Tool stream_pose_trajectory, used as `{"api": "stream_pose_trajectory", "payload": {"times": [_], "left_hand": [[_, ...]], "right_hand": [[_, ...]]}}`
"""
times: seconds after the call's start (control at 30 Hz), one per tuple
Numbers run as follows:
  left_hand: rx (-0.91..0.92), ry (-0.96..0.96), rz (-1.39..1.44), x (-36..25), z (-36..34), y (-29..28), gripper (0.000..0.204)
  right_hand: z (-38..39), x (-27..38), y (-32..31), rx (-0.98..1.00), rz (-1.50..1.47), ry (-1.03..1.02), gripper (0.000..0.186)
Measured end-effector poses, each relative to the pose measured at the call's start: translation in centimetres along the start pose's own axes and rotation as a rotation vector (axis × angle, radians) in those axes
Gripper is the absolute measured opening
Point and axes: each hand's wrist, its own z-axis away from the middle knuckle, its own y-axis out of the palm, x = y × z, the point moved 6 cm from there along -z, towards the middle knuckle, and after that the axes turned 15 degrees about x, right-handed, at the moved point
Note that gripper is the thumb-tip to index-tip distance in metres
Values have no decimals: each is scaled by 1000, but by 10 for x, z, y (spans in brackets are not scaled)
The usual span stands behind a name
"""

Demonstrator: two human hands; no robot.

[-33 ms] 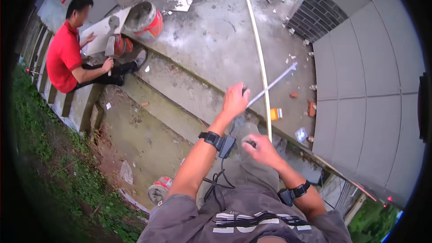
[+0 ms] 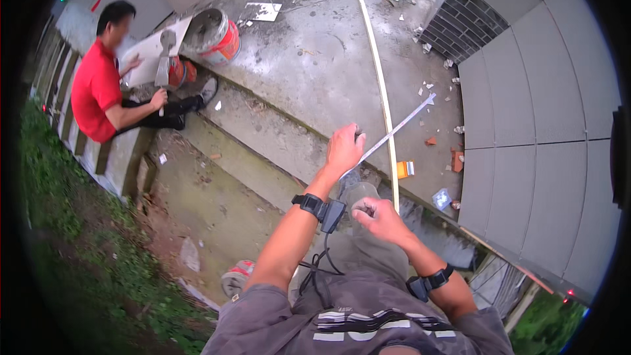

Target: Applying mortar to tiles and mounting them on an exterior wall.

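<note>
The person wears a grey short-sleeved shirt (image 2: pixel 355 315) with white chest stripes, grey trousers (image 2: pixel 365 246), and a black strapped wrist device (image 2: pixel 320 208) on each forearm, one trailing thin black cable (image 2: pixel 314 269).

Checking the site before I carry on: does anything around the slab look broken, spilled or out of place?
Yes. Broken tile pieces lie scattered on the concrete slab beside the grey tiled wall, and the orange bucket near the seated person lies tipped over.

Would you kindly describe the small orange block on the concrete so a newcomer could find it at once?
Start at the grey tiled wall on the right and follow the long pale strip down across the concrete slab. The orange block lies just right of the strip's lower end, near the step edge. Unlike the scattered brick fragments nearby, it is bright orange and neatly rectangular.
</note>
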Motion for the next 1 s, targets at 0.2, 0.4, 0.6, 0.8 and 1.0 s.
{"api": "stream_pose_trajectory", "payload": {"times": [0.2,0.4,0.6,0.8,1.0], "left_hand": [[177,-225,390,-42,-81,-46,23],[93,-454,797,-25,-149,-114,26],[-181,-668,1256,139,-178,-183,28],[-286,-969,994,245,-210,-241,18],[72,-695,123,175,-352,-331,22]], "right_hand": [[-22,39,-90,66,-84,51,20],[-52,0,-254,-109,-553,164,17],[-112,-99,-427,-846,-1684,-290,11],[-175,-60,-536,-1102,-1772,-402,13],[-281,71,-622,-951,-1809,-528,12]]}}
